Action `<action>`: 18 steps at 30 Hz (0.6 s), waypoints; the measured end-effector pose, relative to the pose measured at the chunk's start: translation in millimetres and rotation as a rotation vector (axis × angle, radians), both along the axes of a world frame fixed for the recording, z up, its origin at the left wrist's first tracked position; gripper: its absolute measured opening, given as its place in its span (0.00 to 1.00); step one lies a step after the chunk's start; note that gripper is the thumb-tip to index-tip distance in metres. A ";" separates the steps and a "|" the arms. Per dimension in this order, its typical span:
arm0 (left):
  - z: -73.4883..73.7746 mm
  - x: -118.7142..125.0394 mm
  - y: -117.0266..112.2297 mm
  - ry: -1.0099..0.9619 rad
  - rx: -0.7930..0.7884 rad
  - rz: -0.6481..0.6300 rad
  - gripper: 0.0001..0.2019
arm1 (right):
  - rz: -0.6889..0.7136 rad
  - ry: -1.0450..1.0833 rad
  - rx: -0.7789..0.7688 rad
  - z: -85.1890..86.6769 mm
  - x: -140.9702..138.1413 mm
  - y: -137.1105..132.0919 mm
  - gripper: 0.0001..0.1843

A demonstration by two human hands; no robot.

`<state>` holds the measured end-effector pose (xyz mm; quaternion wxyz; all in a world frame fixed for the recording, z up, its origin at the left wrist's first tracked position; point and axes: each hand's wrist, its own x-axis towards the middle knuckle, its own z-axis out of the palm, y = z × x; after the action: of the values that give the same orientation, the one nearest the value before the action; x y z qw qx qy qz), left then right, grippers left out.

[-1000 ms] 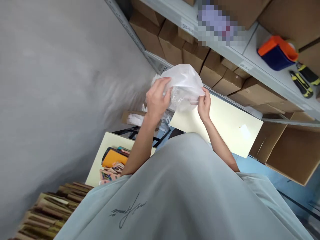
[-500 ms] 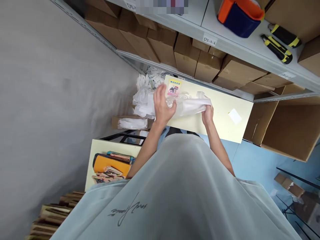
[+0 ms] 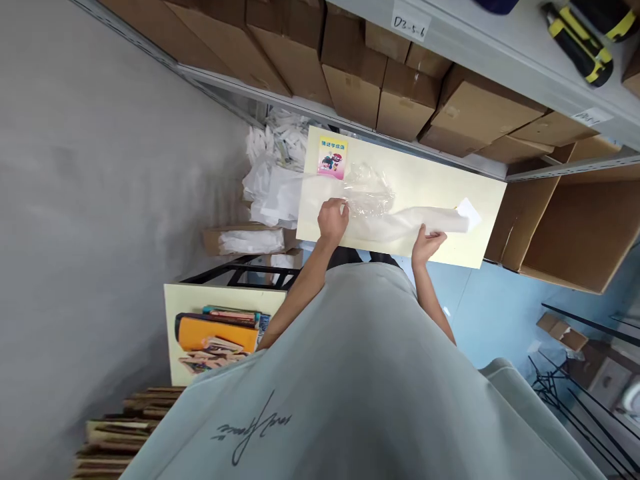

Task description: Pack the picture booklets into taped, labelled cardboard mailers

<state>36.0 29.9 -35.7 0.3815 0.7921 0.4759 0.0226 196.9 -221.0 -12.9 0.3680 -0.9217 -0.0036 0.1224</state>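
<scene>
At the centre of the frame, the left hand [image 3: 334,220] is curled, its thumb close to the bent fingers, at the lower edge of some clear crinkled plastic [image 3: 369,188]; whether it pinches the plastic or only rests there, I cannot tell; right of centre, the right hand [image 3: 428,245] is loosely spread, thumb up and fingers pointing right, at the lower edge of a long white sleeve [image 3: 395,225], without a clear grip on it.

The sleeve lies across the middle of the frame on a cream surface [image 3: 435,183], its right end narrow and near a small white card [image 3: 469,212]; the clear plastic lies just above it; a yellow and pink booklet [image 3: 333,159] lies at the surface's upper left corner.

Left of the surface is a heap of white bags [image 3: 277,190]; cardboard boxes [image 3: 407,100] line a shelf along the top; a yellow and black cutter [image 3: 577,47] lies at upper right; a large open carton [image 3: 575,233] stands at the right; an orange item [image 3: 215,333] lies at lower left.
</scene>
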 end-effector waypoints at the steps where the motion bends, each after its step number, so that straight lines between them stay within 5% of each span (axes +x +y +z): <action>1: 1.5 -1.6 1.0 -0.014 0.005 -0.002 0.12 | 0.041 -0.021 -0.058 -0.6 -5.9 8.1 0.23; 5: 6.9 1.1 4.5 -0.116 -0.006 -0.004 0.05 | 0.431 0.155 -0.244 -15.1 -24.0 58.0 0.37; 8: 8.0 8.1 5.6 -0.261 -0.139 0.107 0.05 | 0.599 0.188 -0.360 -30.2 -28.9 79.9 0.29; 12: 4.4 6.4 10.6 -0.443 -0.339 0.365 0.10 | 0.726 0.154 -0.429 -39.3 -30.8 75.8 0.19; 18: 10.0 -35.6 62.4 -0.590 -0.170 0.627 0.09 | 0.749 0.102 -0.452 -43.8 -34.2 66.0 0.20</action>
<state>0.4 92.3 -25.7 0.5398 0.5347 0.5641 0.3234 162.7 -155.1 -56.7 0.0870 -0.9069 -0.2925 0.2904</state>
